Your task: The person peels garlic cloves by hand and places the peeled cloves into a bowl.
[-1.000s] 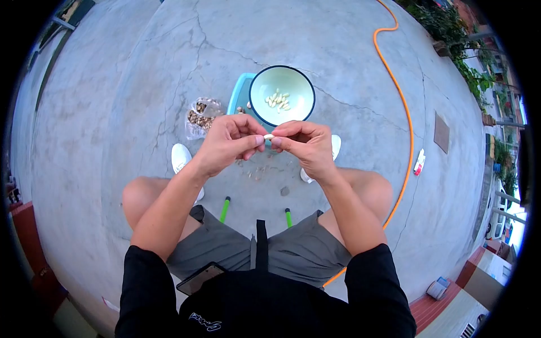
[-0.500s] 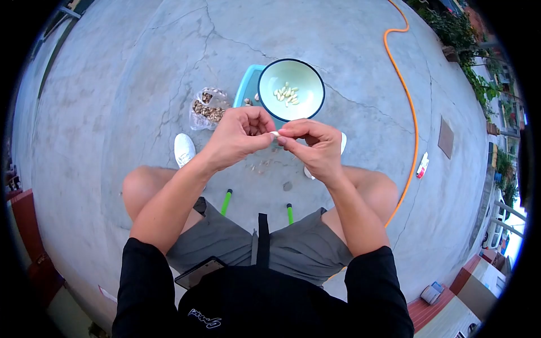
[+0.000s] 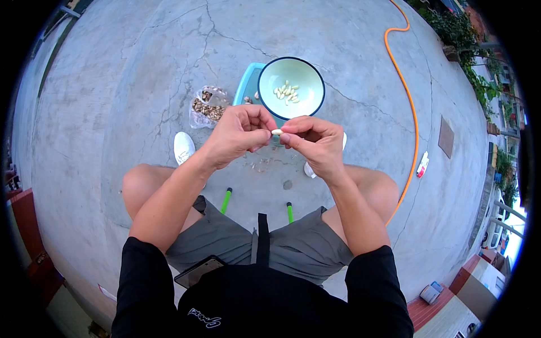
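A small pale clove (image 3: 276,132) is pinched between the fingertips of my left hand (image 3: 241,134) and my right hand (image 3: 315,142), just below the bowl's near edge. The white bowl (image 3: 309,84) with a dark blue rim holds several peeled cloves (image 3: 287,92). It rests on a light blue stool or tray (image 3: 248,84), where a few unpeeled pieces lie at the bowl's left. To the left, a clear plastic bag (image 3: 208,108) with brown and whitish pieces lies open on the ground.
An orange hose (image 3: 407,96) runs along the ground at the right, near a red and white packet (image 3: 422,165). Two white shoes (image 3: 183,147) flank the stool. Peel scraps (image 3: 260,164) lie on the concrete. A phone (image 3: 198,271) rests on my lap.
The view has shifted, so bowl and bag appear farther right and higher than a second ago. More of the clove shows between my fingertips than half a second ago.
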Demonstrator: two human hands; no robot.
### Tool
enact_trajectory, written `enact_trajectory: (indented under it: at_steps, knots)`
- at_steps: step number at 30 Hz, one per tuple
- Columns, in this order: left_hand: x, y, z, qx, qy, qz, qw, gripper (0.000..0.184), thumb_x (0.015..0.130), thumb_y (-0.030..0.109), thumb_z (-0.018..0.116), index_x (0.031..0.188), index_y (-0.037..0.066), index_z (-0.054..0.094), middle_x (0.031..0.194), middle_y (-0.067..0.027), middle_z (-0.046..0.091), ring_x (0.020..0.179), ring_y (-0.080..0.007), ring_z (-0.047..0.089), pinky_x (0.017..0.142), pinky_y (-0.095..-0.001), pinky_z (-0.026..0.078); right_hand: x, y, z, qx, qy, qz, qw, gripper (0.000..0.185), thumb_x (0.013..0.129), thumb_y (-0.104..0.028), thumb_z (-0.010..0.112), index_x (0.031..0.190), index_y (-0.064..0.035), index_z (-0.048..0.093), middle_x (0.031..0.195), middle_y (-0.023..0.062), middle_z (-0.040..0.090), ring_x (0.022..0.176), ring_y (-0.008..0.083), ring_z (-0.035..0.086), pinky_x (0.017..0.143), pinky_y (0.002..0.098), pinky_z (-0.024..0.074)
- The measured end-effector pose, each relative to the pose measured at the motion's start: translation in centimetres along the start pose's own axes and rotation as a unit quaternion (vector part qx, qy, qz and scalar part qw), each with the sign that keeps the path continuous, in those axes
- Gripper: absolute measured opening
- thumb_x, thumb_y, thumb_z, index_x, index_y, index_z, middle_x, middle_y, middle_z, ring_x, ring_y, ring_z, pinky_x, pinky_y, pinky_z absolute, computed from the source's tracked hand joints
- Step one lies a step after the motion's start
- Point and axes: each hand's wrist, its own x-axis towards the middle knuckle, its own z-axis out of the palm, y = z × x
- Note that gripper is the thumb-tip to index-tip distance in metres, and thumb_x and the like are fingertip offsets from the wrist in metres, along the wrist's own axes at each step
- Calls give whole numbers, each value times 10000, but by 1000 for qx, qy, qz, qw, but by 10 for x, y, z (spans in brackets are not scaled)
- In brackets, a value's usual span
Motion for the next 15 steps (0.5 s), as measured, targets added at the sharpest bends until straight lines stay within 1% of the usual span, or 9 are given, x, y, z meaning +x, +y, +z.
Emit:
enact_trajectory:
  at_steps: [3, 6, 7, 11, 14, 15]
  knots:
    - [0, -2, 1, 32, 6, 9, 999, 90, 830, 27, 641, 918, 15, 649, 745, -15, 619, 597, -38, 535, 511, -167, 392, 0, 0, 1, -3, 6, 5, 1000, 124, 812, 70, 747, 931, 44, 722, 938, 94, 707, 791, 112, 656, 672, 231, 548]
    - [0, -2, 0, 20, 24, 2, 1000, 81, 846, 47, 659, 922, 20, 651, 742, -10, 615, 592, -38, 531, 509, -167, 388, 0, 0, 1, 12, 13, 15, 1000, 125, 819, 65, 745, 939, 42, 721, 925, 85, 709, 779, 107, 656, 666, 229, 545]
    - [1, -2, 0, 21, 22, 2, 1000, 81, 846, 47, 659, 922, 20, 651, 742, -10, 615, 592, -38, 531, 509, -167, 388, 0, 0, 1, 28, 19, 18, 999, 126, 822, 62, 744, 944, 41, 720, 915, 80, 711, 772, 106, 657, 663, 228, 544]
    - [0, -2, 0, 15, 6, 9, 1000, 87, 881, 91, 686, 916, 21, 649, 738, -11, 613, 586, -42, 522, 501, -171, 382, 1, 0, -1, 18, 13, 22, 1000, 125, 832, 47, 741, 955, 39, 717, 899, 82, 713, 768, 107, 661, 663, 228, 542]
    - [1, -4, 0, 8, 3, 5, 1000, 94, 900, 102, 688, 913, 20, 645, 738, -13, 611, 581, -47, 514, 496, -173, 377, 1, 0, -2, 23, 17, 38, 999, 115, 847, 19, 737, 958, 36, 712, 887, 88, 714, 759, 115, 664, 658, 234, 538]
    - [1, -4, -1, -4, 1, -1, 1000, 92, 907, 101, 685, 912, 20, 642, 739, -14, 609, 578, -48, 509, 493, -174, 376, 2, 1, -4, 43, 9, 59, 997, 114, 857, 6, 730, 964, 36, 705, 886, 91, 713, 752, 121, 664, 655, 242, 533]
